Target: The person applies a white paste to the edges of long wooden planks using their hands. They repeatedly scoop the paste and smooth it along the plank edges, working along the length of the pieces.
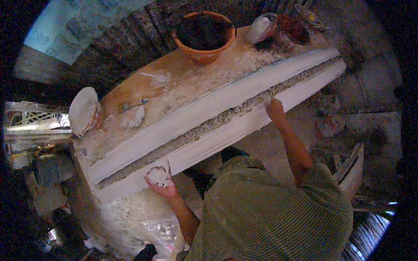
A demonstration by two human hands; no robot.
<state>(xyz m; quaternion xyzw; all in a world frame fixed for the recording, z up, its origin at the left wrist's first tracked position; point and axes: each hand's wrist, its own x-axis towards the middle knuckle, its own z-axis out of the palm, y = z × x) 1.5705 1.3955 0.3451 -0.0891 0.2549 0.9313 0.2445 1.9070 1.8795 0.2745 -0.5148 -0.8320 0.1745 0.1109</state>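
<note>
Dim stone paving is surrounding a long plaster-smeared workbench (183,74) that is running diagonally from lower left to upper right. Lying along its near side, a long white plaster moulding (226,130) is showing a rough, crumbly channel between two smooth white bands.

From where I am watching, my left hand (160,182) is cupping a wet white lump of plaster (156,175) in its palm, fingers curled loosely around it, right at the moulding's lower left end. My right hand (274,107) is reaching far out and pressing on the moulding's near band beside the rough channel; its fingers are pointing down onto the plaster, but I cannot tell whether they are pinching anything.

On the bench's far edge an orange clay bowl (203,35) is sitting with dark contents, and a small white-coated bowl (261,27) is lying tilted just right of it. A white-caked round dish (83,111) is leaning at the bench's left end. My green ribbed shirt (270,217) is filling the lower frame.
</note>
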